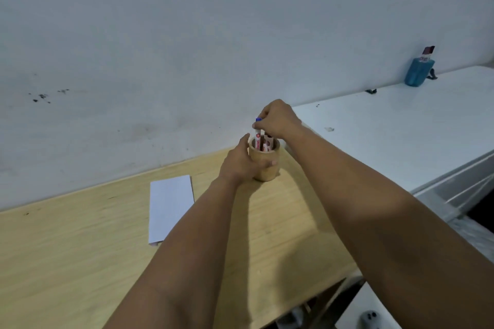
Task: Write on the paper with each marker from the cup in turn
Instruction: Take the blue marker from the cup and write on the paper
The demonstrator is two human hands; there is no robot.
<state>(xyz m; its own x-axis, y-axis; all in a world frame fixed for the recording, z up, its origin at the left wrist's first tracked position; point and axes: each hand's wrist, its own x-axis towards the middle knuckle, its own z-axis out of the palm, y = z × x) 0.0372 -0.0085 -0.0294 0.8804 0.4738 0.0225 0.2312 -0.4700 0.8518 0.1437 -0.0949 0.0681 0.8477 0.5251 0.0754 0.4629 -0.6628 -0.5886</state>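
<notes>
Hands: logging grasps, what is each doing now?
Left hand: closed around the round wooden cup.
Right hand: pinching the blue-capped white marker.

Both arms out, hands at the cup

L hand (pixel 242 161) wraps the wooden cup (pixel 264 161) from its left side, thumb across the front, fingers round the back. R hand (pixel 278 119) is above it, palm down, wrist bent, fingertips pinched on the blue-capped marker (pixel 257 132) standing in the cup. Both forearms bare, stretched fwd, R higher than L.
</notes>
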